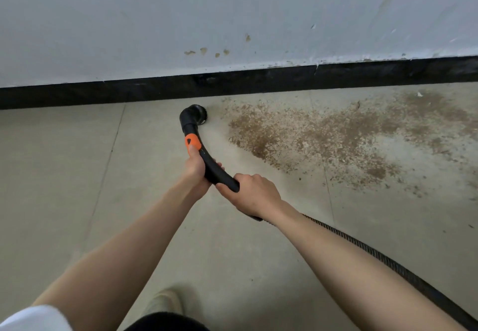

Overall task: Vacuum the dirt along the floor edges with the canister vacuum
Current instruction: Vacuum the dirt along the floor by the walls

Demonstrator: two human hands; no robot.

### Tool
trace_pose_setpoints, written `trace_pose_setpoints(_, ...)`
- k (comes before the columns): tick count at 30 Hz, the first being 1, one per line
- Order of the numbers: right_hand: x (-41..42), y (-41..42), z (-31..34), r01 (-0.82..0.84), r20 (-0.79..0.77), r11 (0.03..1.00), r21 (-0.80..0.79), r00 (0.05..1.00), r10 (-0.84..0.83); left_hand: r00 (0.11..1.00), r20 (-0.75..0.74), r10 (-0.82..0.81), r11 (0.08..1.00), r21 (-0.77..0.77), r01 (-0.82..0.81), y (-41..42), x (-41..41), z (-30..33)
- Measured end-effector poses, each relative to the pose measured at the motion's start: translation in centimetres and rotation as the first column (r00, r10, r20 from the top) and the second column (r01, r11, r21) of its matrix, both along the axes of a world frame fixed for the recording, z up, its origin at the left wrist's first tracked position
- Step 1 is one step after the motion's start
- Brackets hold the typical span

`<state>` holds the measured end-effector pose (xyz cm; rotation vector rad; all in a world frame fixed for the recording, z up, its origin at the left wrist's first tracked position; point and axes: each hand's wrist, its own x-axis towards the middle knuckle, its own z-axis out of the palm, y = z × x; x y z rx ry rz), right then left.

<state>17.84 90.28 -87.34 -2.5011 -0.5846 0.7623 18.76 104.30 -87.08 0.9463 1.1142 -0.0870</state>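
Both hands are wrapped round the curved black wand (210, 169): the left hand (195, 167) grips it just below the orange collar (192, 142) with the thumb lying up onto the orange, and the right hand (254, 196) grips the wand's rear end, where the ribbed hose (362, 246) runs off behind the right forearm. The wand's round brush head (198, 114) sits low at the floor just in front of the black baseboard (258, 82). The brown dirt (323, 136) spreads along the floor below the baseboard, beginning just right of the brush head; a shoe (163, 301) stands well back from the baseboard.
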Motion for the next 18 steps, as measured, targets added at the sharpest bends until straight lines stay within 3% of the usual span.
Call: trace_pose_setpoints(18, 1.7, -2.2, -0.5, 0.273, 0.104, 0.959, -0.08, 0.959, -0.265, 0.957, 0.107, -0.27, 0.954, -0.106, 0.281, -2.5, 5.0, -0.6)
